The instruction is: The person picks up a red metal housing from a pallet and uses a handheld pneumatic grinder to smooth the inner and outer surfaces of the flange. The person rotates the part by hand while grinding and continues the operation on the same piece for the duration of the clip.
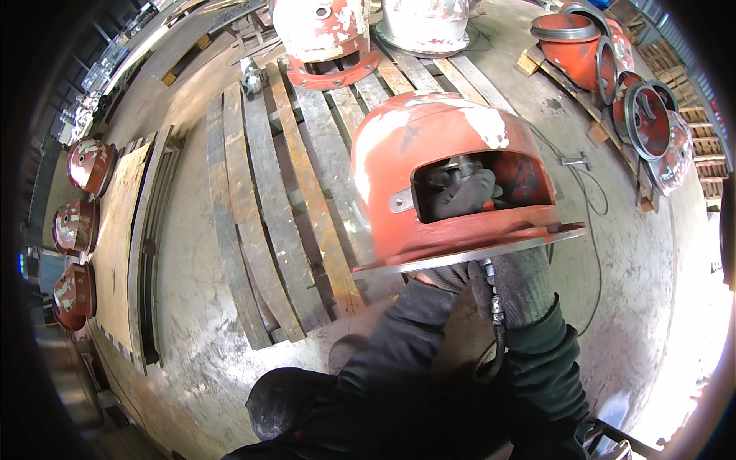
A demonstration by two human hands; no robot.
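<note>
1. Red shell appears over the pallet's right side, its window facing the person, presumably for sight inside.
2. Left hand, apparently, shows through the window against a metal tool, perhaps steadying it.
3. Right hand is under the rim beside a hose, likely supporting; I cannot tell either grip.

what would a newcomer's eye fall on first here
The large, white-patched red casting right of centre stands out first, a gloved hand showing through its opening. Then come the slatted pallet to its left and the group of red castings at the upper right.
</note>
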